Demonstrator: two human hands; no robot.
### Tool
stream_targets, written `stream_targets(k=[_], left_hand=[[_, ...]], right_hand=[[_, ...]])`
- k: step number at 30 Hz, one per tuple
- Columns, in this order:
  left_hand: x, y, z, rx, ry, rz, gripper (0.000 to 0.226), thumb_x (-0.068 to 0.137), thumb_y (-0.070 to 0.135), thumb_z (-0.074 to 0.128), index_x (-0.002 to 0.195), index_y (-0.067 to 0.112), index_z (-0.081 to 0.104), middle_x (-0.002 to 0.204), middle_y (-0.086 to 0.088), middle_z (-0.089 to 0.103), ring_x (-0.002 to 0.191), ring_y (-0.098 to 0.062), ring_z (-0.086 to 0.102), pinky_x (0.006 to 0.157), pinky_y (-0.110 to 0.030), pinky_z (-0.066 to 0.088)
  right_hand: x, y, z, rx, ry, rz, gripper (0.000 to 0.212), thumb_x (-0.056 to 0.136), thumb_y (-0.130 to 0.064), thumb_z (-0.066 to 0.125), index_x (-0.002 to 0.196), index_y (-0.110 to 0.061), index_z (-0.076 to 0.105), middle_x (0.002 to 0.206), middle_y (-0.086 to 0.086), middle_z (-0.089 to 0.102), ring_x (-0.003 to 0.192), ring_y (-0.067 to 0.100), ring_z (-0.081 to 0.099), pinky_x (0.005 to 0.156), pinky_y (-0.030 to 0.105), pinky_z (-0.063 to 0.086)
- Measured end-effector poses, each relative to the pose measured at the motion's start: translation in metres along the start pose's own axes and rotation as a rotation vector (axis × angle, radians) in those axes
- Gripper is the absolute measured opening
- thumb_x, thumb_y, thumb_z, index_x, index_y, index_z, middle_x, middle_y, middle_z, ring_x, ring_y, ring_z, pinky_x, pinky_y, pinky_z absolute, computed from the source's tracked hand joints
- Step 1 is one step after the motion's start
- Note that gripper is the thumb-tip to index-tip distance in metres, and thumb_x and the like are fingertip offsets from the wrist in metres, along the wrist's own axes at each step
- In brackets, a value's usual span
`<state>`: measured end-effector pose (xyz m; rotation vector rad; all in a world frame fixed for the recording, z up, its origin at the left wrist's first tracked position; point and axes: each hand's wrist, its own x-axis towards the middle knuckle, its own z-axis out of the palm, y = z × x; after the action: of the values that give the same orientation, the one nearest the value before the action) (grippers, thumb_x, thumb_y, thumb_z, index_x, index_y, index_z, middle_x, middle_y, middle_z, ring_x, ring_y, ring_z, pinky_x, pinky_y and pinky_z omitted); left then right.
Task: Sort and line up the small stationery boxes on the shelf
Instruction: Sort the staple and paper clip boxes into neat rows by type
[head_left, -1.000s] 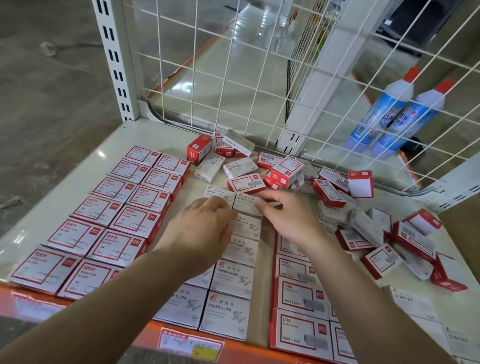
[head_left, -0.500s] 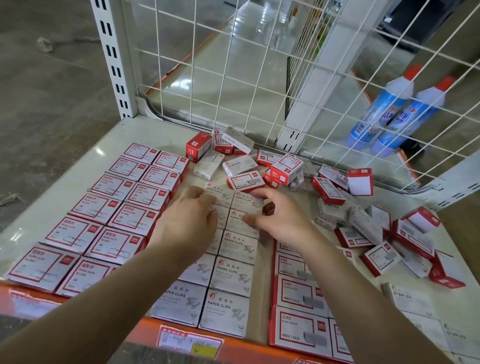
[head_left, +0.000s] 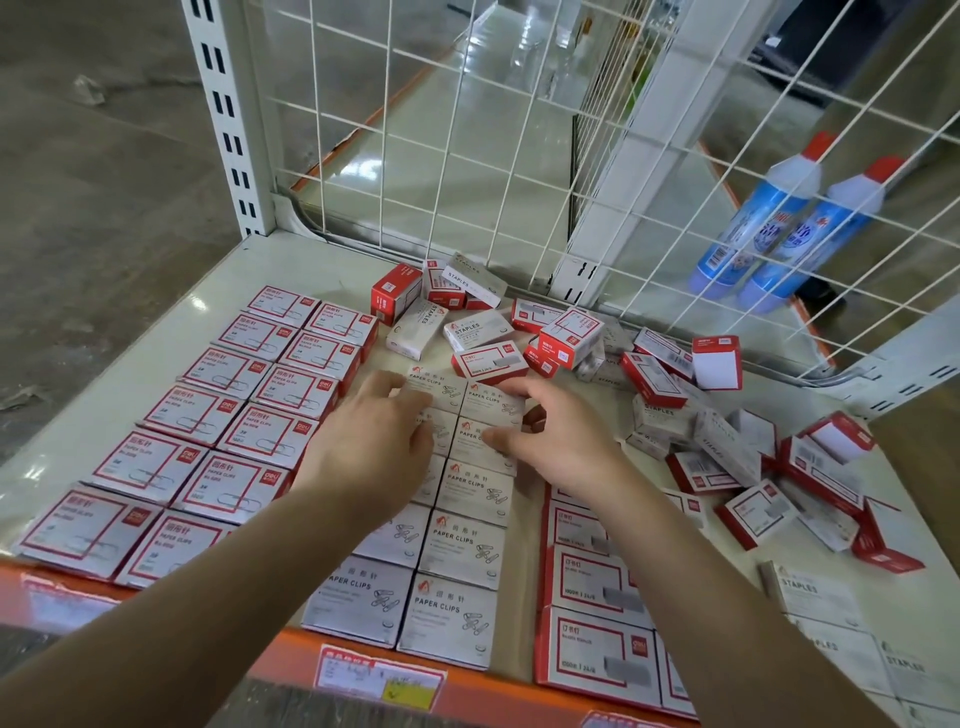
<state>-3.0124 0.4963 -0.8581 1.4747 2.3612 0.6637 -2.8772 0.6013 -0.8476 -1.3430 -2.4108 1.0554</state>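
Observation:
Grey paper-clip boxes (head_left: 465, 540) lie in two columns down the middle of the pale shelf (head_left: 166, 343). My left hand (head_left: 371, 441) rests on the left column near its far end, fingers touching the top grey box (head_left: 436, 384). My right hand (head_left: 556, 436) lies beside it, with finger and thumb pinching the far box of the right column (head_left: 491, 408). Red-framed paper-clip boxes (head_left: 260, 384) fill two neat columns on the left. Red staple boxes (head_left: 592, 582) line up at the right front.
An unsorted heap of red and grey boxes (head_left: 727, 447) covers the back and right of the shelf. White wire mesh (head_left: 467, 156) closes the back. Two blue bottles (head_left: 784, 228) lie behind it. An orange front edge (head_left: 467, 691) carries a price label. Grey staple boxes (head_left: 815, 597) sit far right.
Both hands have slid slightly back toward me along the grey columns, and the far grey boxes now sit squarer in line. The view has shifted a little.

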Motion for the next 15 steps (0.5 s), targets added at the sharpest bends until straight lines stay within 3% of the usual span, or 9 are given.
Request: stream_targets(k=[3, 6, 11, 15], left_hand=[[-0.003, 0.000, -0.001, 0.049, -0.015, 0.008, 0.042, 0.096, 0.030, 0.040, 0.137, 0.024, 0.041, 0.147, 0.002, 0.030, 0.131, -0.017, 0.034, 0.104, -0.031, 0.035], [-0.007, 0.003, -0.001, 0.078, -0.023, 0.050, 0.042, 0.097, 0.030, 0.037, 0.139, 0.026, 0.039, 0.148, 0.004, 0.029, 0.134, -0.016, 0.030, 0.108, -0.031, 0.027], [-0.010, 0.020, 0.003, 0.110, -0.082, 0.190, 0.042, 0.098, 0.030, 0.033, 0.140, 0.030, 0.035, 0.151, 0.009, 0.025, 0.138, -0.011, 0.021, 0.111, -0.024, 0.014], [-0.006, 0.031, 0.009, 0.143, -0.131, 0.265, 0.046, 0.099, 0.033, 0.029, 0.145, 0.031, 0.024, 0.153, 0.012, 0.018, 0.140, -0.009, 0.012, 0.113, -0.023, 0.004]], right_hand=[[-0.003, 0.000, -0.003, -0.005, 0.055, -0.022, 0.047, 0.080, -0.029, 0.070, 0.124, -0.027, 0.054, 0.117, -0.011, 0.056, 0.098, 0.007, 0.054, 0.077, 0.020, 0.041], [-0.006, 0.005, -0.011, -0.031, 0.117, 0.004, 0.042, 0.086, -0.028, 0.063, 0.127, -0.025, 0.052, 0.120, -0.011, 0.054, 0.100, 0.005, 0.051, 0.082, 0.021, 0.039], [-0.004, 0.015, -0.027, -0.079, 0.253, 0.053, 0.036, 0.090, -0.020, 0.058, 0.126, -0.019, 0.053, 0.118, -0.007, 0.058, 0.090, 0.001, 0.048, 0.065, 0.007, 0.030], [0.002, 0.019, -0.036, 0.005, 0.328, 0.093, 0.042, 0.090, -0.022, 0.059, 0.130, -0.018, 0.048, 0.117, -0.004, 0.059, 0.086, 0.003, 0.049, 0.064, 0.012, 0.033]])
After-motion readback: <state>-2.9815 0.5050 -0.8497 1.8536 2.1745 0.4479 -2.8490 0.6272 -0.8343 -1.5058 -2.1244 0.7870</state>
